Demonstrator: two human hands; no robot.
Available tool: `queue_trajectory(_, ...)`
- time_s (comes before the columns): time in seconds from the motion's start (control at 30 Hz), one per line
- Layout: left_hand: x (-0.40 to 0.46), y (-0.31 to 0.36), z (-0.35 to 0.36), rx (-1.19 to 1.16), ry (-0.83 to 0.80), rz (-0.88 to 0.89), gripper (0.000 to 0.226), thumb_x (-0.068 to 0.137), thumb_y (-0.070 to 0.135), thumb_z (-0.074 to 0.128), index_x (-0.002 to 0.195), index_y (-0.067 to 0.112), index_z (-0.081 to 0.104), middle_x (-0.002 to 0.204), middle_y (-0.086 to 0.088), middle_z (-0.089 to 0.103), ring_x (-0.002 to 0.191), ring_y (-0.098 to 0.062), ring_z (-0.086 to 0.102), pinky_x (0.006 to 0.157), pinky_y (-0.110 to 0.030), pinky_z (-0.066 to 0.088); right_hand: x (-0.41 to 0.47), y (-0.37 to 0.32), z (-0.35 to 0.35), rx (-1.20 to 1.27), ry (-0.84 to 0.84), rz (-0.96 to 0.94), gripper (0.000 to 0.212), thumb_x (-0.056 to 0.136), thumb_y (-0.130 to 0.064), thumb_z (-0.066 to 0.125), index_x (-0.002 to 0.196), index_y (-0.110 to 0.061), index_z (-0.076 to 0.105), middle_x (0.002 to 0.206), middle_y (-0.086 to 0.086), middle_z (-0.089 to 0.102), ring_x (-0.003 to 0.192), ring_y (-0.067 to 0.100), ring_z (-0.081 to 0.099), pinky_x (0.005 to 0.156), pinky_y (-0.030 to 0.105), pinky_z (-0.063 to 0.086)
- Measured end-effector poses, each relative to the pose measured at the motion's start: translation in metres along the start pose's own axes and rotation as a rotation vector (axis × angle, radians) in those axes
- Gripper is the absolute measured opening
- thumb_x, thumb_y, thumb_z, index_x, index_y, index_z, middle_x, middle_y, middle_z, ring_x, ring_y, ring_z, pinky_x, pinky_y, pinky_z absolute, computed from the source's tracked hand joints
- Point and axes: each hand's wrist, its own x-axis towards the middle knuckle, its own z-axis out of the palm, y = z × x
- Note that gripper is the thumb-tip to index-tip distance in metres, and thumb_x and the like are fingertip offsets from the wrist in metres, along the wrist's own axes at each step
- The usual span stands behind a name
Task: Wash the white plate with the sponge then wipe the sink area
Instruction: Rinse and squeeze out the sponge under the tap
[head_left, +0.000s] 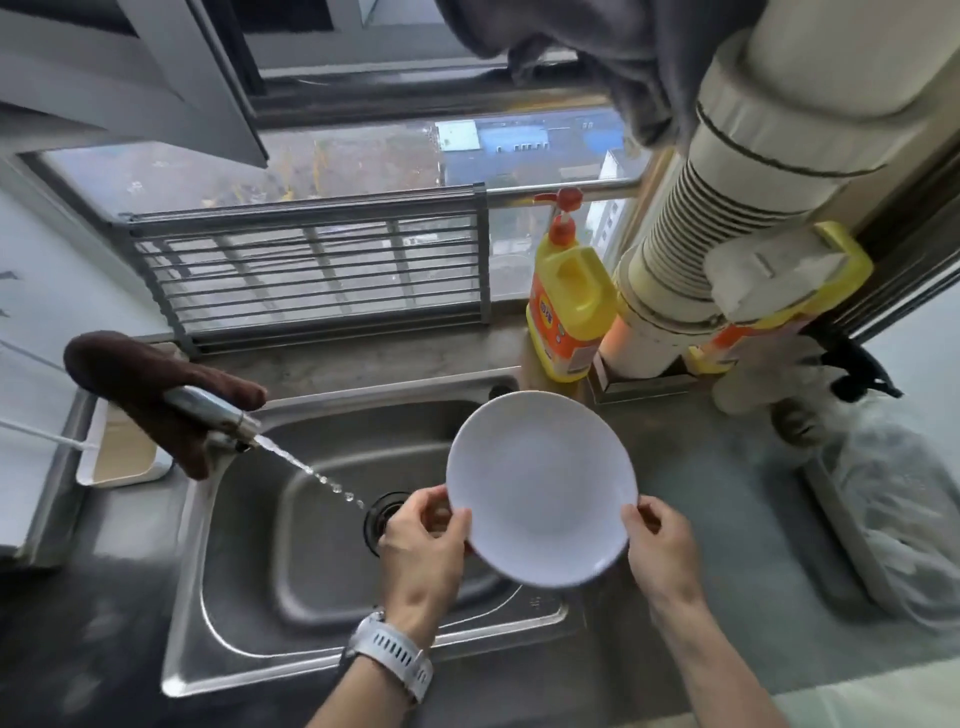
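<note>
Steel sink (291, 613) | white plate (540, 488): round, clean-looking, tilted | both hands holding

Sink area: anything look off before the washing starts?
Yes. The faucet has a brown cloth draped over it and runs into the sink at a slant, missing the white plate. Both the left hand and right hand hold the plate; no sponge is visible.

Home kitchen, steel sink (249, 597) under a window, dish soap bottle (566, 306), running tap (218, 415)
</note>
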Motion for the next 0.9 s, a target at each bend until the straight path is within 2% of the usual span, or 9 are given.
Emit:
queue_trajectory(0.07,-0.007,0.017,0.038,0.099,-0.059,0.102,0.017,0.082,0.021,0.077,0.097,0.028,0.076,0.080,0.011,0.076,0.075,-0.004,0.073,0.075,-0.030,0.063,0.012,0.007,-0.037,-0.098,0.122,0.028,0.008,0.095,-0.010,0.064,0.095,-0.005,0.070,0.087,0.010,0.071,0.087,0.033,0.063,0.075,0.036,0.047)
queue_trajectory(0.13,-0.012,0.029,0.077,0.161,-0.076,0.154,0.016,0.081,0.023,0.077,0.097,0.024,0.079,0.080,0.010,0.077,0.075,-0.004,0.071,0.077,-0.028,0.061,0.028,0.019,-0.067,-0.228,0.240,0.040,0.020,0.091,-0.009,0.068,0.108,0.000,0.070,0.099,0.021,0.073,0.098,0.037,0.065,0.085,0.039,0.046)
queue_trajectory(0.27,-0.014,0.025,0.134,0.275,-0.112,0.092,0.016,0.077,0.029,0.073,0.088,0.019,0.080,0.080,0.002,0.078,0.076,-0.019,0.072,0.079,-0.036,0.059,0.057,0.044,-0.099,-0.454,0.339,0.064,0.023,0.087,-0.016,0.069,0.109,-0.007,0.073,0.103,0.021,0.074,0.097,0.041,0.067,0.084,0.045,0.052)
queue_trajectory(0.43,-0.018,0.008,0.164,0.442,-0.150,0.089,0.020,0.081,0.037,0.073,0.091,0.021,0.078,0.093,0.003,0.075,0.090,-0.018,0.068,0.083,-0.029,0.050,0.070,0.051,-0.104,-0.581,0.401,0.085,0.025,0.088,-0.014,0.066,0.109,-0.002,0.073,0.101,0.028,0.071,0.094,0.047,0.065,0.083,0.049,0.052)
queue_trajectory(0.5,-0.018,0.008,0.161,0.462,-0.155,0.109,0.026,0.081,0.046,0.074,0.087,0.021,0.077,0.090,0.003,0.072,0.086,-0.017,0.065,0.080,-0.029,0.049,0.069,0.044,-0.105,-0.598,0.429,0.082,0.033,0.089,-0.018,0.065,0.117,0.000,0.068,0.110,0.032,0.066,0.101,0.048,0.061,0.088,0.052,0.051)
queue_trajectory(0.63,0.000,0.003,0.118,0.335,-0.055,0.098,0.032,0.085,0.053,0.067,0.093,0.023,0.076,0.085,0.006,0.070,0.083,-0.014,0.065,0.080,-0.032,0.053,0.038,-0.001,-0.064,-0.500,0.508,-0.211,0.039,0.086,-0.016,0.070,0.122,-0.003,0.062,0.120,0.025,0.060,0.107,0.046,0.058,0.087,0.052,0.049)
queue_trajectory(0.77,0.039,-0.021,0.045,0.229,0.072,-0.106,0.023,0.093,0.039,0.064,0.098,0.019,0.074,0.092,0.001,0.075,0.094,-0.021,0.069,0.087,-0.030,0.051,-0.005,-0.040,0.052,-0.404,0.218,-0.525,0.027,0.087,-0.016,0.072,0.113,-0.009,0.066,0.105,0.010,0.066,0.092,0.029,0.064,0.079,0.042,0.055)
queue_trajectory(0.83,0.055,-0.036,0.010,0.208,0.113,-0.210,0.021,0.096,0.035,0.061,0.098,0.018,0.072,0.094,-0.002,0.074,0.097,-0.024,0.068,0.084,-0.027,0.045,-0.015,-0.043,0.119,-0.463,-0.002,-0.567,0.027,0.089,-0.021,0.070,0.114,-0.012,0.065,0.108,0.008,0.067,0.098,0.026,0.064,0.083,0.039,0.055)
queue_trajectory(0.9,0.068,-0.058,-0.018,0.209,0.155,-0.277,0.015,0.097,0.034,0.060,0.092,0.022,0.066,0.089,-0.002,0.068,0.098,-0.027,0.066,0.084,-0.029,0.044,-0.008,-0.029,0.181,-0.697,-0.213,-0.496,0.040,0.092,-0.028,0.065,0.128,-0.013,0.056,0.123,0.009,0.061,0.113,0.028,0.059,0.090,0.039,0.053)
